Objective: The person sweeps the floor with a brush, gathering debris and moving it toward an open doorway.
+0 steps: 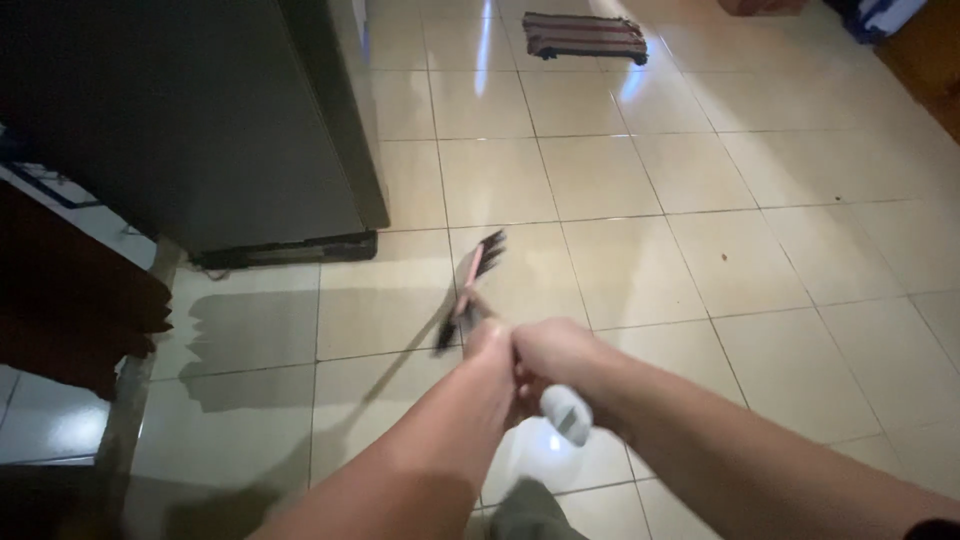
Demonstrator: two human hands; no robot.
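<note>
Cream floor tiles (640,180) shine under both hands, which are pressed together on one broom handle (566,412). The left hand (490,345) closes around the stick, and the right hand (555,352) grips it just beside, touching. The broom head (470,285), pink with dark bristles, lies on the floor just beyond the hands. A dark cabinet (200,120) stands far left. A striped mat (585,37) lies at the far side.
</note>
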